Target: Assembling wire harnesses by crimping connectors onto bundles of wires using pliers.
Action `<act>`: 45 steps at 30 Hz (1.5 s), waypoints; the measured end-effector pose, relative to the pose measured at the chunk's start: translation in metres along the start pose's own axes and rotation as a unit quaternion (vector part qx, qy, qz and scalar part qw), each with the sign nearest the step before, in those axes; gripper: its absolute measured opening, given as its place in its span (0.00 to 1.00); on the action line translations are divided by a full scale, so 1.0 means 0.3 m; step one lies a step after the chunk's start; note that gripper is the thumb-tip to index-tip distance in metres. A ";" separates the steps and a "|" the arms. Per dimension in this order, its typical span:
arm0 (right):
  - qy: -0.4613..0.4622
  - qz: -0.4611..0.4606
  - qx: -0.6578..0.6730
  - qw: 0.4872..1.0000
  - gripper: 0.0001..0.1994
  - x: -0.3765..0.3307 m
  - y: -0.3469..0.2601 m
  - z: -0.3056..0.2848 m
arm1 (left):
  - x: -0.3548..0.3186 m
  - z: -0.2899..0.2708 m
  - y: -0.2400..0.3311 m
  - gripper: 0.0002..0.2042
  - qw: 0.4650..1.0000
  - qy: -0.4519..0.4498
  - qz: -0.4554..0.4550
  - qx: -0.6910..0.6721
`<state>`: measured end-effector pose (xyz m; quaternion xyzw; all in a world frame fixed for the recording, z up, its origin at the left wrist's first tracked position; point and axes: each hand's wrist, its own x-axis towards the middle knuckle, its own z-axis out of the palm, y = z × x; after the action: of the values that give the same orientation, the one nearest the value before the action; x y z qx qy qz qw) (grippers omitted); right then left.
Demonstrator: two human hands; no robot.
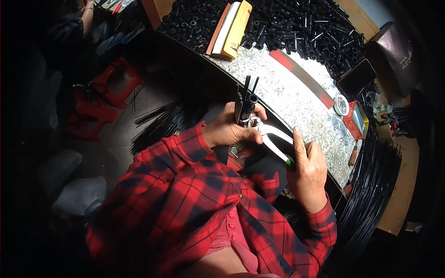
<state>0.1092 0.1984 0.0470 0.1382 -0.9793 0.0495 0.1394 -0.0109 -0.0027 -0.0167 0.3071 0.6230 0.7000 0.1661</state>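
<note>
Left hand [227, 129] pinched black rods [243, 99]; right hand [308, 169] squeezed pliers [273, 139] — best kept square to the rods

Around the speckled table [287, 97]
We saw black parts [287, 28] heaped at its far edge, a red stool [118, 83] left of it.

My left hand [227, 129] grips a bundle of black rods [244, 99] that rises above my fingers; my right hand [308, 171] squeezes white-handled pliers [271, 136] biting beside them.
</note>
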 end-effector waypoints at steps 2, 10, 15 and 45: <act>0.003 -0.004 -0.029 1.000 0.35 0.005 -0.004 -0.016 | 0.000 0.000 0.003 0.26 1.000 -0.007 0.006 0.011; -0.010 -0.037 -0.084 0.996 0.28 0.023 0.006 -0.031 | -0.006 -0.005 -0.002 0.28 1.000 -0.014 -0.021 -0.001; -0.012 -0.022 -0.035 0.999 0.30 0.026 -0.001 -0.013 | -0.009 -0.003 -0.006 0.31 0.999 -0.005 -0.041 -0.025; -0.013 -0.026 -0.053 0.998 0.29 -0.018 -0.037 -0.019 | -0.036 -0.008 0.017 0.11 0.996 -0.028 -0.090 0.010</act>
<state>0.1189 0.1900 0.0516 0.1569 -0.9783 -0.0075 0.1354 -0.0035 -0.0120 -0.0140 0.2712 0.6504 0.6667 0.2426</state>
